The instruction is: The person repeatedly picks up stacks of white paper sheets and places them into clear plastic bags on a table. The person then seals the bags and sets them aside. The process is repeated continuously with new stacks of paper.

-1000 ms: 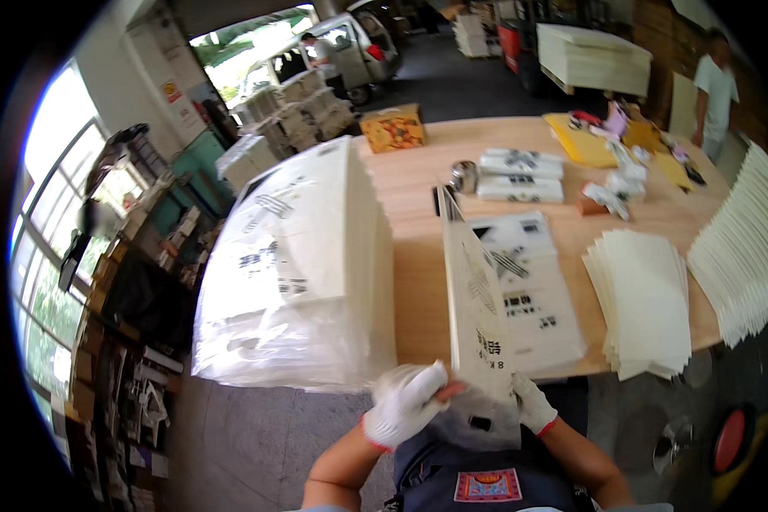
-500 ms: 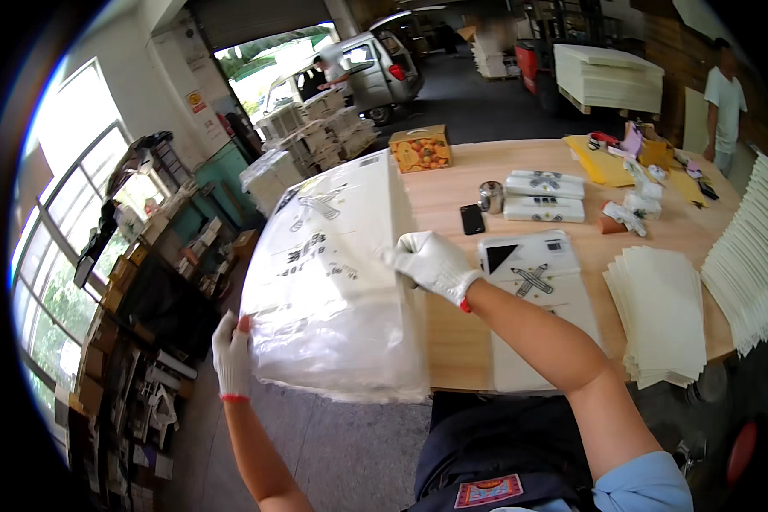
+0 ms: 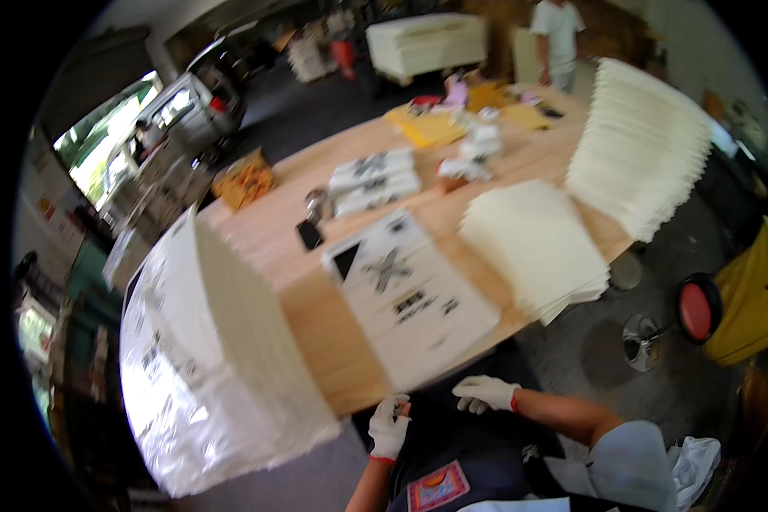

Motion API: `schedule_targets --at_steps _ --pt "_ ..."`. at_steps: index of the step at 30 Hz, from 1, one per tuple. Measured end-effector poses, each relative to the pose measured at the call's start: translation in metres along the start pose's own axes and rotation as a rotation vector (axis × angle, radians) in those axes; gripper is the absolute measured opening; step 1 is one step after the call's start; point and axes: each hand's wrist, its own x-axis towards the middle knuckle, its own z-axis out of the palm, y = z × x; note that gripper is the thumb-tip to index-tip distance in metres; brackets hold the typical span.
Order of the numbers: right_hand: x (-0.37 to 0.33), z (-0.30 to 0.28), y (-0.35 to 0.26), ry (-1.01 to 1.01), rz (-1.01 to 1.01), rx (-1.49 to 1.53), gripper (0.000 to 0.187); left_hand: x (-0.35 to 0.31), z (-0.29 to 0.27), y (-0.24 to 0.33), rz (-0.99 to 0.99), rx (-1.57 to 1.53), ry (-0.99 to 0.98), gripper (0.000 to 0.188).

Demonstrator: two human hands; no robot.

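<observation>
Both my hands wear white gloves and sit low, just below the near edge of the wooden table point(image 3: 316, 316). My left hand point(image 3: 390, 428) is curled closed near the table edge; a small dark bit shows at its fingertips, too blurred to name. My right hand point(image 3: 485, 392) hovers over my dark apron with fingers loosely apart, holding nothing. A flat printed plastic bag point(image 3: 414, 299) lies on the table just above both hands. A tall stack of plastic-wrapped white sheets point(image 3: 213, 341) stands to the left of my left hand.
A stack of cream sheets point(image 3: 533, 247) and a fanned row of sheets point(image 3: 644, 141) lie to the right. A phone point(image 3: 310, 235), a metal can point(image 3: 316, 203), wrapped bundles point(image 3: 374, 181) and an orange box point(image 3: 243, 179) sit farther back. A red stool point(image 3: 695, 311) stands at the right. A person point(image 3: 559, 30) stands at the far end.
Both hands have left the tall wrapped stack and dropped to my lap at the table edge. The view has swung to the right and tilted.
</observation>
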Motion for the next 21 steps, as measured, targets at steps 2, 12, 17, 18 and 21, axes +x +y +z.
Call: schedule_targets --at_steps 2,12,17,18,21 --pt "-0.008 -0.061 0.030 -0.104 -0.075 0.613 0.029 0.042 0.029 0.011 0.298 0.260 -0.038 0.013" --pt "-0.169 -0.248 0.034 0.840 -1.096 1.487 0.026 0.141 0.091 0.041 0.162 0.685 -0.475 0.026" --pt "-0.167 -0.209 -0.012 0.529 -0.703 1.288 0.035 0.138 0.090 0.027 0.151 0.642 -0.332 0.018" --pt "-0.169 -0.228 -0.017 0.519 -0.824 1.319 0.033 0.139 0.087 0.028 0.180 0.677 -0.319 0.018" --pt "-0.149 -0.248 -0.015 0.528 -1.136 1.458 0.027 0.143 0.087 0.023 0.088 0.546 -0.373 0.020"
